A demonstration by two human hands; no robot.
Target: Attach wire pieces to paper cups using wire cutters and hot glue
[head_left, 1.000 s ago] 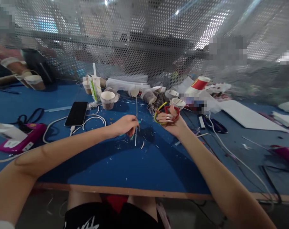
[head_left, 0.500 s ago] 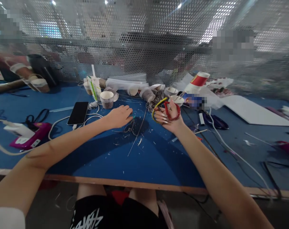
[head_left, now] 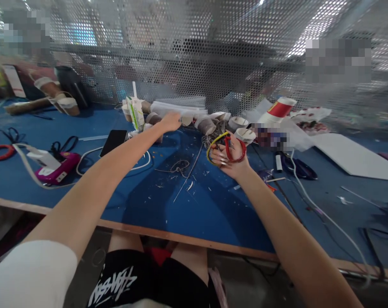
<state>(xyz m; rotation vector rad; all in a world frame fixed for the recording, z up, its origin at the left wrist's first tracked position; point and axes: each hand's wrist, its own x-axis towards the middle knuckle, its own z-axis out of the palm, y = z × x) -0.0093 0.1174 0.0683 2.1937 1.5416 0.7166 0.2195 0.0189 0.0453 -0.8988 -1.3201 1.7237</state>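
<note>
Scissors [head_left: 244, 150] with one red and one yellow handle hang in my right hand [head_left: 234, 164], whose fingers are curled through and around the loops. My left hand [head_left: 172, 121] is stretched to the back of the table, fingers bent together at the side of a small pale cup [head_left: 187, 121] lying tipped over. What those fingers hold, if anything, is hidden. Just right of that cup lies a grey thread-wrapped roll [head_left: 205, 125]. On the blue table between my arms are a loose tangle of thin cord [head_left: 177, 167] and a thin straight rod [head_left: 189, 175].
A drink carton with a straw [head_left: 135, 113] and a stack of white sheets [head_left: 179, 105] stand at the back. Left are a black phone [head_left: 113, 141] and a purple power strip [head_left: 67, 167] with cables. Right are a red-and-white cone [head_left: 280, 110] and a white board [head_left: 357, 156].
My left hand has moved forward from beside the cord to the tipped cup at the back. My right hand keeps the scissors in nearly the same place. The view has shifted slightly.
</note>
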